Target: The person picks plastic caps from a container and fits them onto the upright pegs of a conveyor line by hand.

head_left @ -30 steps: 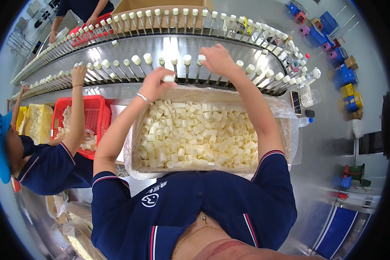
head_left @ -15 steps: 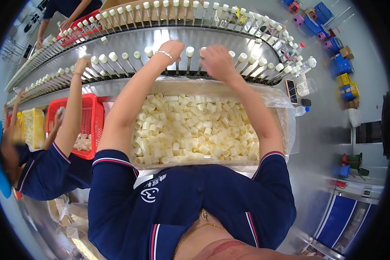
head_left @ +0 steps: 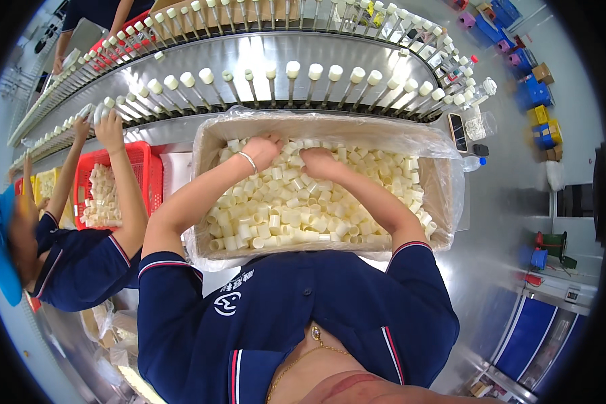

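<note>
My left hand (head_left: 264, 151), with a white bracelet at the wrist, reaches into a lined cardboard box (head_left: 444, 195). Short cream plastic sleeves (head_left: 299, 215) fill it in a loose heap. Just right of it, my right hand (head_left: 320, 163) dips into the same heap, fingers bent down among the pieces. On both hands the fingers are drawn together, and what they grip is hidden. Beyond the box runs a row of upright metal rods; most carry a wide white cap (head_left: 292, 69). Two rods at the left middle show a narrower greenish head (head_left: 227, 76).
At left, a co-worker in a blue cap (head_left: 3, 242) raises both hands to the rods, beside a red basket (head_left: 156, 175) of pale pieces. A phone (head_left: 457, 132) and a bottle (head_left: 473, 163) lie right of the box. Another person's arm shows at the far left.
Both my hands have come down from the rods into the box of sleeves. The near row of capped rods appears shifted. The co-worker's hands have risen to the rods.
</note>
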